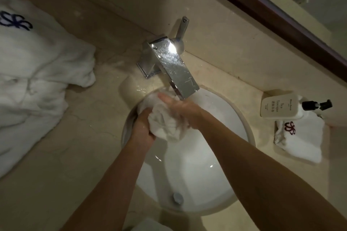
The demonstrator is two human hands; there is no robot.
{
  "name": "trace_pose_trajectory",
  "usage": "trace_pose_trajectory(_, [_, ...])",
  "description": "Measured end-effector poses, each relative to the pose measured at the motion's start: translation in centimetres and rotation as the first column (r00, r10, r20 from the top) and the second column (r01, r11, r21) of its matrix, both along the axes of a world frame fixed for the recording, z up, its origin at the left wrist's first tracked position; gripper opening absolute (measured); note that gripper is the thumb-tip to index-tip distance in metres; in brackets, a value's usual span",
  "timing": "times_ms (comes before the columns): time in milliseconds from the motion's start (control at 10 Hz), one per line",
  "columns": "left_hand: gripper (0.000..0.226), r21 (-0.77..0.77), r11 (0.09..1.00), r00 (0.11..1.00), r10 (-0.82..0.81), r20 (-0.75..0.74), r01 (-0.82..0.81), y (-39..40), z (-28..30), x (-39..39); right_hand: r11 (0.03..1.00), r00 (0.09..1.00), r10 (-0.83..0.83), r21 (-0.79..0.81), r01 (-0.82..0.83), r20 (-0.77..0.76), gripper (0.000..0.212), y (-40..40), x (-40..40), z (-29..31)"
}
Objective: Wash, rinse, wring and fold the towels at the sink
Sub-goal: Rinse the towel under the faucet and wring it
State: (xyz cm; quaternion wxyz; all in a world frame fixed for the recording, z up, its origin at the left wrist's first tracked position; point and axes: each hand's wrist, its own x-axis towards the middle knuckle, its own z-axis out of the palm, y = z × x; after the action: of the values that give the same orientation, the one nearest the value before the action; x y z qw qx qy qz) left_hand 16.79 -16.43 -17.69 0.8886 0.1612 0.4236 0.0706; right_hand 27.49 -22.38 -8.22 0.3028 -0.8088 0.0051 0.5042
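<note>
A pile of white towels (33,73) lies on the counter (65,155) at far left, left of the round sink (197,165). Over the sink's far side, under the tap (174,65), the left hand (143,127) clenches a bunched white towel (165,122), while the right hand (180,108) presses it with fingers nearly straight.

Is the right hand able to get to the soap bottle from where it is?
Probably yes. The soap bottle lies on the counter just right of the sink, with nothing between. But the right hand is busy on the wet towel, so it would need to let go first.
</note>
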Motion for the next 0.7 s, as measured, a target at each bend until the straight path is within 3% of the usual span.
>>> trace_pose_trajectory(100, [0.033, -0.192, 0.949, 0.956, -0.213, 0.2, 0.251, -1.2, -3.0, 0.6, 0.993, 0.981, 0.064, -0.106, -0.045, 0.181, 0.052, -0.3, -2.3, -2.2])
trace_pose_trajectory(200, [0.032, 0.085, 0.995, 0.929, -0.013, -0.37, 0.048, -0.9, 1.8, 1.2, 0.964, 0.895, 0.2, -0.243, -0.107, 0.399, 0.055, 0.0, -2.6, -3.0])
trace_pose_trajectory(300, [0.037, -0.083, 0.996, 0.992, -0.024, -0.121, 0.014, -2.0, -0.7, 1.1, 0.984, 0.921, 0.139, -0.159, -0.085, 0.364, 0.037, 0.5, -0.5, -1.9])
trace_pose_trajectory(400, [0.038, -0.098, 0.994, 0.997, 0.039, -0.062, -0.045, -2.3, 0.0, 0.0, 0.974, 0.898, 0.227, -0.106, -0.202, 0.376, 0.081, 0.9, 0.4, -0.7])
trace_pose_trajectory(500, [0.035, -0.146, 0.987, 0.997, 0.074, -0.001, -0.073, -2.2, -0.8, -0.8, 0.978, 0.954, 0.206, -0.054, -0.199, 0.219, 0.063, 0.8, 1.5, -0.9])
trace_pose_trajectory(600, [0.042, -0.175, 0.981, 0.996, 0.079, -0.044, -0.085, -1.7, -0.6, -0.8, 0.983, 0.987, 0.142, -0.128, -0.132, 0.073, 0.031, 0.3, 2.4, -2.1])
trace_pose_trajectory(700, [0.052, -0.181, 0.975, 0.991, 0.13, -0.024, -0.133, -2.6, -0.5, -0.9, 0.981, 0.972, 0.175, -0.118, -0.157, 0.155, 0.027, 1.2, 1.5, -3.3])
